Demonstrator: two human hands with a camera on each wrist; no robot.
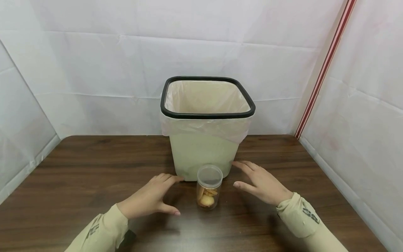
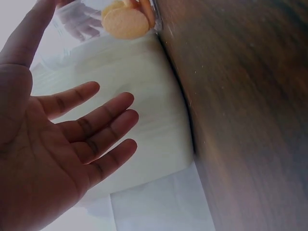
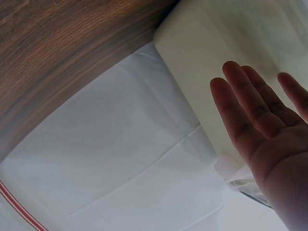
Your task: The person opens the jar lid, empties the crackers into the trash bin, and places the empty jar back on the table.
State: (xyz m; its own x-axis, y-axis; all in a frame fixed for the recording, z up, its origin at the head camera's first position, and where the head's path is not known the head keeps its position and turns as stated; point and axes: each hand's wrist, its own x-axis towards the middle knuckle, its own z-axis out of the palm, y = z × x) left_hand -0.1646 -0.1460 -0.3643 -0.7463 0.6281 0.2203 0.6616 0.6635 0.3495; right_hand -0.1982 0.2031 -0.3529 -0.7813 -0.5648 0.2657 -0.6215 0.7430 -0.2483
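Between the person's left hand (image 1: 152, 198) and right hand (image 1: 262, 183), both held wide, a clear cylindrical jar (image 1: 209, 189) of golden biscuits (image 1: 207, 198) stands upright, lid (image 1: 210, 176) up, long axis vertical, before a tapered cream bin (image 1: 204, 150) with crinkled translucent liner (image 1: 201, 126) and black rim (image 1: 207, 116).

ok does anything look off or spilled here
Only slightly: the bag lining the bin hangs unevenly below the black rim, drooping lower on the right in the head view. The jar stands upright; I see no spill or damage.
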